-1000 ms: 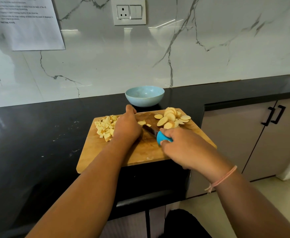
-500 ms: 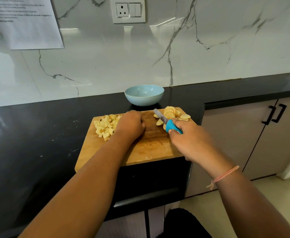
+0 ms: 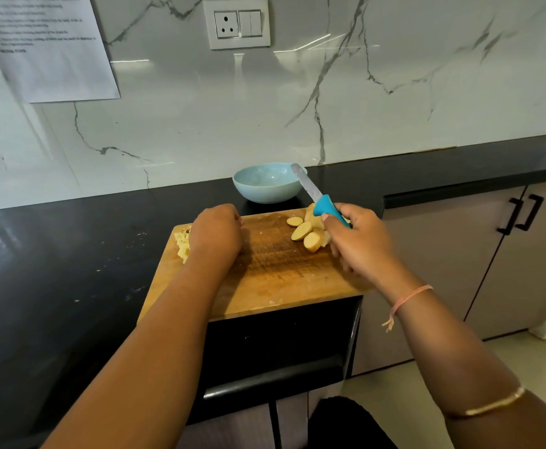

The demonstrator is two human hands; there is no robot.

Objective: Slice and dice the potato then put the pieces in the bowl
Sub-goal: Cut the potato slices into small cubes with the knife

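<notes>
A wooden cutting board (image 3: 275,280) lies on the black counter. Round potato slices (image 3: 307,234) sit at its far right. A pile of diced potato (image 3: 182,244) lies at the far left, mostly hidden under my left hand (image 3: 216,234), whose curled fingers rest over the pile. My right hand (image 3: 359,241) grips the blue handle of a knife (image 3: 317,199); the blade points up and away, its tip over the rim of the light blue bowl (image 3: 265,184). The bowl stands behind the board and looks empty.
The black counter (image 3: 71,254) extends left and right, with small crumbs to the left of the board. A marble wall with a socket (image 3: 236,24) and a taped paper (image 3: 48,47) rises behind. Cabinet doors with black handles (image 3: 521,215) are at the right.
My right hand lifted the knife off the board and swung it right and up toward the bowl. My left hand slid left over the diced pile, sweeping the small pieces along.
</notes>
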